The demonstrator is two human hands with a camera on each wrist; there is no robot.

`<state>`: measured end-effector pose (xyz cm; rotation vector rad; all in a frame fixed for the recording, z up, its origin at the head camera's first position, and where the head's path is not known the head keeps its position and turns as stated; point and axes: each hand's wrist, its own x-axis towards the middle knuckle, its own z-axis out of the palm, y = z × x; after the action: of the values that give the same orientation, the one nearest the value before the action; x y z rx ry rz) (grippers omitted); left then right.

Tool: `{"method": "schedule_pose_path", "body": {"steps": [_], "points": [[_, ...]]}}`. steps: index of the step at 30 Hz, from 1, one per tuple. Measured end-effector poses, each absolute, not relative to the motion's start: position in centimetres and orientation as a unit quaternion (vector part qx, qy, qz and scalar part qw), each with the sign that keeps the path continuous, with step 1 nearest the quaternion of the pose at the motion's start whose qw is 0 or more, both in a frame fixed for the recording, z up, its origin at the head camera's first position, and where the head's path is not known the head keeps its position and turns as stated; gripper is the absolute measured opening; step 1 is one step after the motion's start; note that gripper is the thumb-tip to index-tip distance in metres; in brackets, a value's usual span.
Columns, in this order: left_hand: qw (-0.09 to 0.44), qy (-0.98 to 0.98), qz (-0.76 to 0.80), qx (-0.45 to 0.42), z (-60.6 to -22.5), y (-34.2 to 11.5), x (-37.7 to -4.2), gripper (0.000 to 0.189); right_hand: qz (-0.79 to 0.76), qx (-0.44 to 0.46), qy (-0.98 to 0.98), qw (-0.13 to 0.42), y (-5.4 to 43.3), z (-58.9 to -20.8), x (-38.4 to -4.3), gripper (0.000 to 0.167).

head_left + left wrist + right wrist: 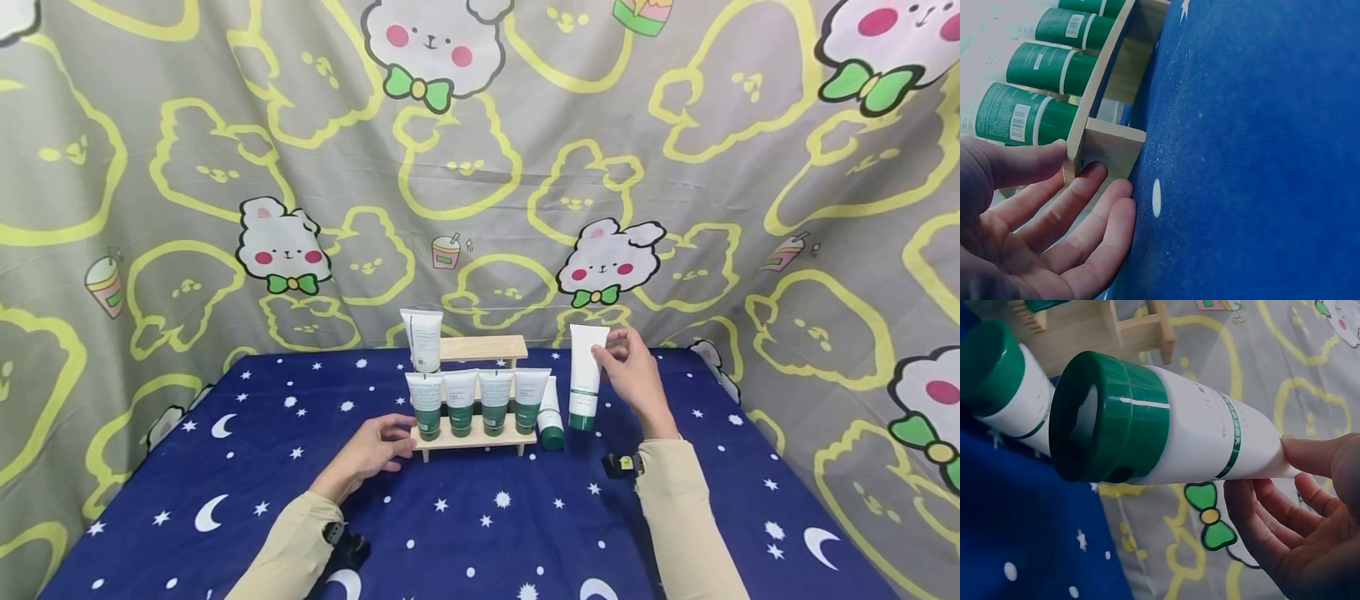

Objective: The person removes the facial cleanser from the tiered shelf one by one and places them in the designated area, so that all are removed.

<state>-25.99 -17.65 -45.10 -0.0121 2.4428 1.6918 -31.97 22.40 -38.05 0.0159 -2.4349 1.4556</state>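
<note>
L hand (pixel 1029 240) gripping wood stand (pixel 1113 140) at end; grn/wht tubes (pixel 1013 115) (barcodes showing) on it, blue cloth (pixel 1260 150) alongside.

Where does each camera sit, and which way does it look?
Head: worn on the head, looking forward and down at the wooden stand; left hand, right hand and sleeves show.
Left wrist: worn there, looking at the stand's end; left fingers show, touching it.
Right wrist: worn there, looking at the green-capped tube; right fingers show, holding it.
Head and right wrist both see that tube.
</note>
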Motion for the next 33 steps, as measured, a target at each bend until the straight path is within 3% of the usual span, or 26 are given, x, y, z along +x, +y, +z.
{"method": "schedule_pose_path", "body": {"steps": [33], "points": [[0.088,0.819,0.567,-0.002,-45.0,-17.6,-26.0,0.041,0.515,-0.050,-0.855,0.035,23.2,-43.6,-34.3,0.040]]}}
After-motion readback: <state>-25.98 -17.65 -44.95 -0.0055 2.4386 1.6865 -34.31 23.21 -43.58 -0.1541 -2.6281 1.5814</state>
